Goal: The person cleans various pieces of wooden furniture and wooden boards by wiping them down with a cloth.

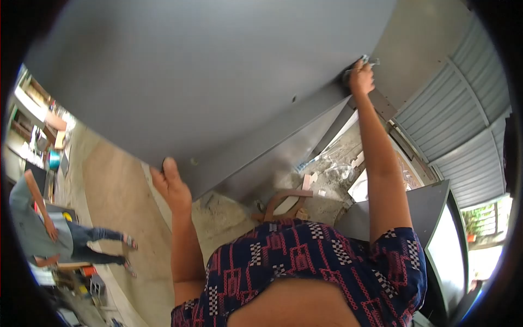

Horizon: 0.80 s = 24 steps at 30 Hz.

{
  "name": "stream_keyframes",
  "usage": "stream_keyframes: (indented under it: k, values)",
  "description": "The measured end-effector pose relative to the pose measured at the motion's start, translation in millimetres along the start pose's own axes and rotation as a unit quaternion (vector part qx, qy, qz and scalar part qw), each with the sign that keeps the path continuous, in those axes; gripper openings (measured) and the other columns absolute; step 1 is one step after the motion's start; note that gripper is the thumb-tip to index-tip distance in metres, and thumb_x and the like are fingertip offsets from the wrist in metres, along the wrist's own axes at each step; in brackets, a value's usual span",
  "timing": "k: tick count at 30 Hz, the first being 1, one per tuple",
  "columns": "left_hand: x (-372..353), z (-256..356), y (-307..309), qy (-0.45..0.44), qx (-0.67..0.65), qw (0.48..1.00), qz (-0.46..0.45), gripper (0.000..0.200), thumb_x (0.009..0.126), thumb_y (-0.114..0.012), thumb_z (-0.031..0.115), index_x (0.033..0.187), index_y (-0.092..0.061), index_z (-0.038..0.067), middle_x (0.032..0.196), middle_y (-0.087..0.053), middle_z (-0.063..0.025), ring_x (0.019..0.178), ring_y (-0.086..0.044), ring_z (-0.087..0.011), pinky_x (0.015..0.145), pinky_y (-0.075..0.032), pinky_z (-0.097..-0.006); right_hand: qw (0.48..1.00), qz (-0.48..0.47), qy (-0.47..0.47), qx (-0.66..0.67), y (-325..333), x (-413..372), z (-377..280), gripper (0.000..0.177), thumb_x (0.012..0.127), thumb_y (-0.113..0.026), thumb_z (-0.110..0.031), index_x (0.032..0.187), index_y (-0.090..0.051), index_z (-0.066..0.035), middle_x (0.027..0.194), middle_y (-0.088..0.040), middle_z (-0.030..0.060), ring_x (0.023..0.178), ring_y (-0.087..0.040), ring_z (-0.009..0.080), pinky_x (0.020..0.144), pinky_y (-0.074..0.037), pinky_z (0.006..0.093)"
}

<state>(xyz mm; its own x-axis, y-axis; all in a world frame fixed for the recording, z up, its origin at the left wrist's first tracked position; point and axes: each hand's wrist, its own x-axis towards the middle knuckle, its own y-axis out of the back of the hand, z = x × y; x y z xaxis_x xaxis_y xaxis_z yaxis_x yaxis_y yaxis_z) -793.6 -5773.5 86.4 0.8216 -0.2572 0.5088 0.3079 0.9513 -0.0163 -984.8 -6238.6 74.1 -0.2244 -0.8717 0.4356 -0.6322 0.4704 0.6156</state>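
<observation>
Left fingers [170,175] clasp the near edge of the grey panel [207,71], whose length runs up-right to right fingers [361,73] clenching a rag [369,60].

Grey panel [180,76]; navy shirt [305,261], red-white geometric print; grey corrugated wall [463,125].

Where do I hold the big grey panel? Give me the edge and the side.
Take the grey panel by its lower edge, from underneath, as the left hand does: thumb on the face, fingers behind. It is broad, flat and tilted, with no handle in view, so only the edges offer a grip. Steady the far edge, where the right hand presses what looks like a cloth.
</observation>
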Motion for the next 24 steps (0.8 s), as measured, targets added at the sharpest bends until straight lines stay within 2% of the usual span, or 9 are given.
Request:
stream_keyframes:
  k: [5, 8, 10, 13, 15, 17, 21, 23, 24]
  values:
    - [0, -8, -1, 0.04, -0.041, 0.998, -0.027, 0.036, 0.093, -0.048, 0.018, 0.12, -0.043, -0.005, 0.11, -0.053, -0.0059, 0.095, -0.048, -0.0103, 0.086, -0.039, -0.0254, 0.996, -0.021, 0.057, -0.067, 1, -3, 14, 0.048, 0.087, -0.034, -0.045, 0.114, -0.05, -0.01, 0.118, -0.054, 0.0179, 0.113, -0.048, 0.0366, 0.097, -0.027, 0.0526]
    - [4, -5, -6, -0.012, -0.044, 0.999, -0.02, 0.037, 0.093, -0.047, 0.019, 0.121, -0.043, -0.004, 0.11, -0.053, -0.0065, 0.096, -0.049, -0.0111, 0.087, -0.039, -0.0265, 0.995, -0.022, 0.072, -0.067, -2, -3, 16, 0.047, 0.087, -0.034, -0.044, 0.112, -0.05, -0.008, 0.118, -0.054, 0.0181, 0.113, -0.048, 0.0366, 0.097, -0.027, 0.0516]
    - [9, -22, 3, -0.019, -0.047, 0.998, -0.02, 0.034, 0.094, -0.046, 0.019, 0.12, -0.044, -0.003, 0.097, -0.051, -0.0016, 0.083, -0.044, -0.0075, 0.076, -0.038, -0.0233, 0.994, -0.018, 0.083, -0.075, -4, -8, 13, 0.046, 0.087, -0.034, -0.043, 0.111, -0.05, -0.007, 0.117, -0.054, 0.0185, 0.112, -0.048, 0.0365, 0.097, -0.028, 0.0516]
    - [27, -19, 31, -0.012, -0.172, 0.972, -0.16, 0.032, 0.094, -0.045, 0.019, 0.119, -0.044, -0.002, 0.091, -0.049, 0.0013, 0.077, -0.041, -0.0059, 0.071, -0.037, -0.0215, 0.989, -0.03, 0.11, -0.09, -2, -25, 1, 0.045, 0.087, -0.035, -0.042, 0.109, -0.051, -0.007, 0.113, -0.055, 0.0189, 0.11, -0.049, 0.0365, 0.096, -0.028, 0.0523]
    - [7, -5, 3, -0.011, -0.178, 0.97, -0.162, 0.032, 0.094, -0.045, 0.019, 0.118, -0.045, -0.001, 0.09, -0.049, 0.0014, 0.077, -0.041, -0.0061, 0.071, -0.037, -0.0215, 0.986, -0.031, 0.135, -0.094, 7, -17, 25, 0.044, 0.087, -0.037, -0.043, 0.109, -0.051, -0.007, 0.108, -0.056, 0.0191, 0.108, -0.05, 0.0355, 0.095, -0.028, 0.0528]
    - [-4, -1, -25, -0.013, -0.078, 0.997, -0.022, 0.03, 0.094, -0.046, 0.019, 0.117, -0.046, -0.001, 0.09, -0.05, 0.0011, 0.076, -0.041, -0.0062, 0.071, -0.037, -0.0217, 0.981, -0.031, 0.168, -0.096, 10, -29, 27, 0.044, 0.087, -0.04, -0.042, 0.11, -0.05, -0.006, 0.105, -0.057, 0.0187, 0.107, -0.051, 0.0341, 0.095, -0.028, 0.0528]
    - [-3, -3, -29, 0.002, -0.063, 0.998, -0.022, 0.028, 0.093, -0.047, 0.02, 0.111, -0.048, -0.001, 0.092, -0.051, -0.0001, 0.078, -0.042, -0.0067, 0.072, -0.038, -0.023, 0.964, -0.037, 0.247, -0.088, 22, -76, 14, 0.039, 0.086, -0.047, -0.038, 0.105, -0.054, -0.004, 0.102, -0.057, 0.0164, 0.1, -0.054, 0.0315, 0.097, -0.027, 0.0518]
    - [0, -11, -32, -0.014, -0.059, 0.998, -0.021, 0.027, 0.093, -0.047, 0.021, 0.109, -0.049, -0.001, 0.092, -0.051, -0.0007, 0.078, -0.043, -0.0069, 0.073, -0.038, -0.0234, 0.945, 0.015, 0.328, -0.009, 32, -110, 8, 0.037, 0.085, -0.05, -0.035, 0.102, -0.056, -0.004, 0.097, -0.057, 0.0151, 0.095, -0.054, 0.0311, 0.096, -0.028, 0.0511]
    - [2, -6, -37, -0.025, -0.07, 0.997, -0.009, 0.026, 0.093, -0.047, 0.021, 0.108, -0.049, -0.001, 0.085, -0.048, 0.0016, 0.074, -0.04, -0.0054, 0.07, -0.037, -0.0206, 0.94, -0.008, 0.341, 0.006, 42, -129, -1, 0.036, 0.084, -0.051, -0.034, 0.103, -0.055, -0.003, 0.094, -0.056, 0.0144, 0.092, -0.053, 0.0313, 0.096, -0.027, 0.0516]
